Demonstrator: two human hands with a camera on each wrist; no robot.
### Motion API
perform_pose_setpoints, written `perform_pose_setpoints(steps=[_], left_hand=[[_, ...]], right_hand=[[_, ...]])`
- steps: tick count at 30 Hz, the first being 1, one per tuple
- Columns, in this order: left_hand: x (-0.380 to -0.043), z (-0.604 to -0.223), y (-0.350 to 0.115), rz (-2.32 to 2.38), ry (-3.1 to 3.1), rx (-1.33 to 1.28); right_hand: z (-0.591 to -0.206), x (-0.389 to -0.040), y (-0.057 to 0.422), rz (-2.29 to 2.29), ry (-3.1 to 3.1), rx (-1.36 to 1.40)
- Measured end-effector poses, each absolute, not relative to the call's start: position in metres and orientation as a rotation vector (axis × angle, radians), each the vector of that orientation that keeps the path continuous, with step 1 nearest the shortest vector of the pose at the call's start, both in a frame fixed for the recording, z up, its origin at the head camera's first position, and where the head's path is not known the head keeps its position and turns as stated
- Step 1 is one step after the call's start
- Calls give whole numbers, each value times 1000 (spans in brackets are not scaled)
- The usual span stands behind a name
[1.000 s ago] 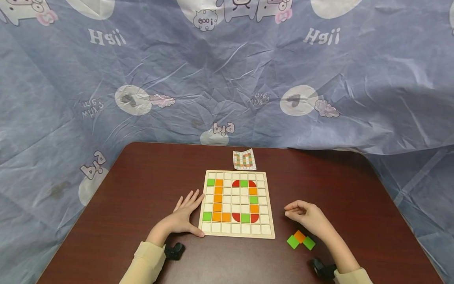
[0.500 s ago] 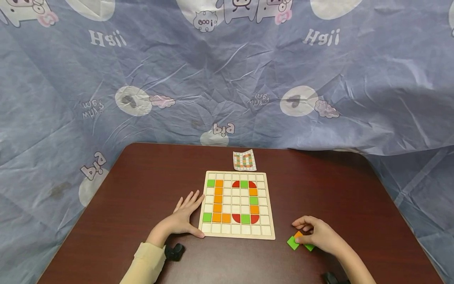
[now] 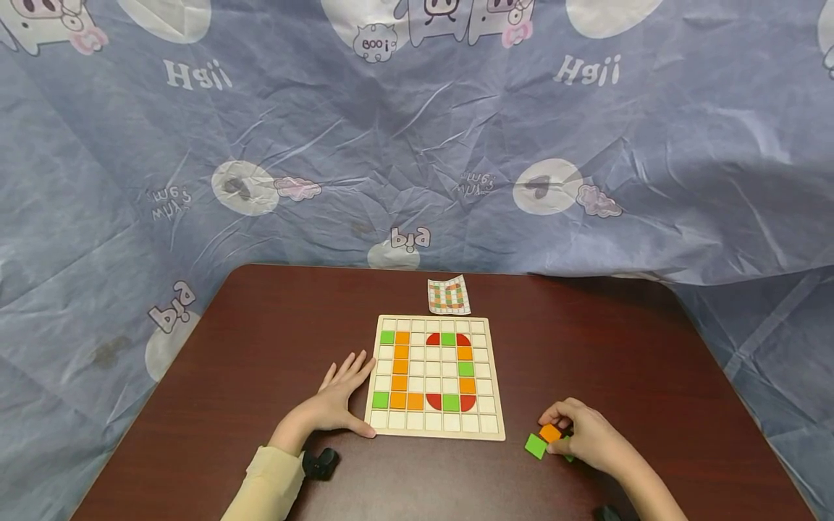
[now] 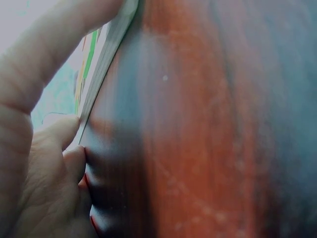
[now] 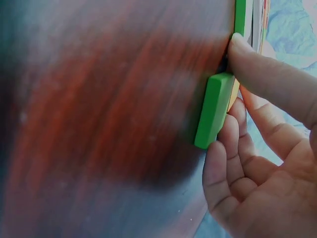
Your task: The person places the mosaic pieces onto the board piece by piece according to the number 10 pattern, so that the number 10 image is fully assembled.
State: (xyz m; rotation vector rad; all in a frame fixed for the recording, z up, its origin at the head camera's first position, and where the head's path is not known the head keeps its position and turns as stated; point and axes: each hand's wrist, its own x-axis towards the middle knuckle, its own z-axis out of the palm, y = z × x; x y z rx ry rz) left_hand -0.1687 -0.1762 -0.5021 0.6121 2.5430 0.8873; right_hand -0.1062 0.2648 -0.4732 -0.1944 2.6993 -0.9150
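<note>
A square grid board lies flat on the table, bearing orange and green squares and red rounded pieces. My left hand spreads its fingers along the board's left edge, thumb at the near-left corner. To the right of the board, my right hand pinches an orange square tile between thumb and index finger. One green tile lies just left of the thumb tip. Another green tile sits beneath the hand, close to the curled fingers in the right wrist view and mostly hidden in the head view.
Behind the board lies a small creased paper card printed with a coloured grid pattern. The dark brown table has its back edge against a blue-grey printed cloth. A black wrist device is strapped at the left wrist.
My right hand has moved down and right onto the loose tiles, and its thumb and index finger have closed on the orange one. The left green tile shifted slightly left. My left hand stays put.
</note>
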Motion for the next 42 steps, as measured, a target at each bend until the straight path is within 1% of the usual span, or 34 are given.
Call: perform_pose_setpoints(steps=[5,13,20,23,26,31,42], left_hand=[[-169,-503,-176,880,2547,609],[-170,-505,-176,871,2548,610],[-170,-505,-176,860,2557,612],[-170,-505,-176,864,2554,609],[-170,-505,-176,868,2550,608],[-170,-505,-177,866,2554,612],[-170,-504,-176,882,2548,611]], right_hand=[[-473,-108,263,-860,2768,-205],[-474,-111,267,-899,2729,-166],[-473,-113,273,-981,2703,-219],[-474,-114,275,-1065,2659,-200],[-475,-115,275,-1128,2626,-119],[-473,-121,268,-1246,2586,-15],[-472,-142,236,-1557,2483,-24]])
